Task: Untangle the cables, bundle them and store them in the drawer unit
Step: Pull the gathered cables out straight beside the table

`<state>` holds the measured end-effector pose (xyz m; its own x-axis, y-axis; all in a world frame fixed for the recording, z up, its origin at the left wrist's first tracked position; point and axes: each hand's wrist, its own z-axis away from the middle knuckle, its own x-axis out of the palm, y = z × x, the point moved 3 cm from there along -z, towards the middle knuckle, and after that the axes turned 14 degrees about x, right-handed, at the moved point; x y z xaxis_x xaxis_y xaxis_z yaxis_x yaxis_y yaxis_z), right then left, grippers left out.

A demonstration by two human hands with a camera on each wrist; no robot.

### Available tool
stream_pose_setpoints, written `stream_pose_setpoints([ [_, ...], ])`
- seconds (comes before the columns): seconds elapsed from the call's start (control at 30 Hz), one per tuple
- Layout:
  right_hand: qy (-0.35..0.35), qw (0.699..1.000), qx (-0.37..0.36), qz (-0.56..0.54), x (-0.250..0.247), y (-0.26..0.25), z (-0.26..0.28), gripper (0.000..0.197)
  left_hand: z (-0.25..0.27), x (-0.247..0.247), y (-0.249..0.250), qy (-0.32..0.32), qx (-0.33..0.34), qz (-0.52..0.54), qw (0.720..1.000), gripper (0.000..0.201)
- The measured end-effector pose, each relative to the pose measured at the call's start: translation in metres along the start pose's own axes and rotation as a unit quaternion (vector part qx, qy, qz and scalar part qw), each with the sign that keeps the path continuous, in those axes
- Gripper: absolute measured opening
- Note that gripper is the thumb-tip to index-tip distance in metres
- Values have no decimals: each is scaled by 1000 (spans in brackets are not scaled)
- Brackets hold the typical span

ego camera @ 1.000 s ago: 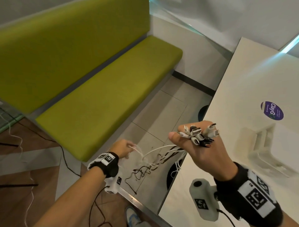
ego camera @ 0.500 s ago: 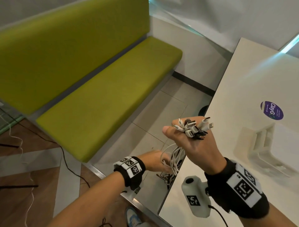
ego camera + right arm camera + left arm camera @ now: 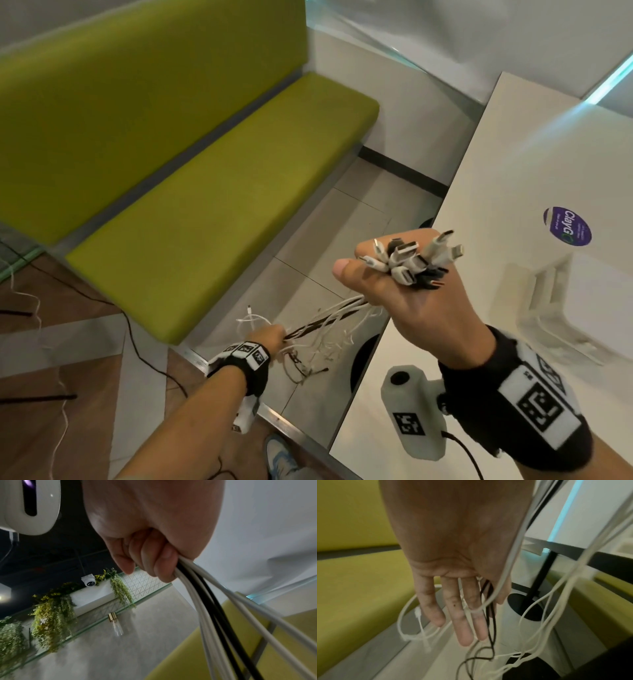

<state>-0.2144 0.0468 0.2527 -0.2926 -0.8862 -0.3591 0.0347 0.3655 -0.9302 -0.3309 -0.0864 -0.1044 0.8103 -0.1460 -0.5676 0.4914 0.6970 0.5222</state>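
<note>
**Cables held in a fist, strands combed by the other hand**

A long green seat (image 3: 212,205) with a matching backrest fills the left of the head view, standing on a pale tiled floor (image 3: 329,246). To the right lies the white bench (image 3: 534,164), bearing a round purple sticker (image 3: 567,226) and, nearer its right edge, the white drawer unit (image 3: 582,308), blurred in this view.

The right hand (image 3: 421,301) is raised over the near edge of the bench, its fingers (image 3: 154,561) curled tightly round the cables (image 3: 329,322). A cluster of white and black plug ends (image 3: 414,260) sticks up out of the fist. Below it, the white and black strands run down and to the left, off the bench and above the floor.

The left hand (image 3: 267,337) is lower, between seat and bench. From the left wrist view its fingers (image 3: 462,615) are straight and spread, with several strands threaded between them; it grips nothing. Loose loops and one white plug hang beyond the fingertips.
</note>
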Motion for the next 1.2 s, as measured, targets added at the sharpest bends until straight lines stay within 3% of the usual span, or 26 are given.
stream_pose_setpoints([
  [0.1,2,1000,6,7,0,0,-2,52,5,8,-31,-2,-61,31,998,20],
  [0.23,8,1000,25,16,5,9,-7,50,19,18,-64,4,-126,24,992,43],
  [0.3,22,998,44,37,8,20,-13,46,20,21,-81,32,-160,43,986,55],
  [0.43,41,995,79,50,11,36,-21,37,27,16,-94,119,-209,182,953,79],
  [0.57,30,995,79,43,12,37,-19,39,36,13,-115,146,-218,252,932,96],
  [0.77,29,994,63,81,12,26,-27,36,52,44,-143,177,-208,381,883,72],
  [0.93,99,991,71,55,-17,24,-28,38,60,38,-166,204,-234,352,883,48],
  [1.0,89,992,48,72,-15,19,-33,39,56,40,-178,209,-230,317,896,51],
  [1.1,75,989,54,112,-3,19,-36,41,33,52,-208,180,-238,365,882,77],
  [1.17,73,991,59,100,2,23,-36,45,38,34,-163,151,-217,388,883,61],
  [1.2,65,992,60,94,5,26,-35,45,49,19,-127,121,-198,378,896,56],
])
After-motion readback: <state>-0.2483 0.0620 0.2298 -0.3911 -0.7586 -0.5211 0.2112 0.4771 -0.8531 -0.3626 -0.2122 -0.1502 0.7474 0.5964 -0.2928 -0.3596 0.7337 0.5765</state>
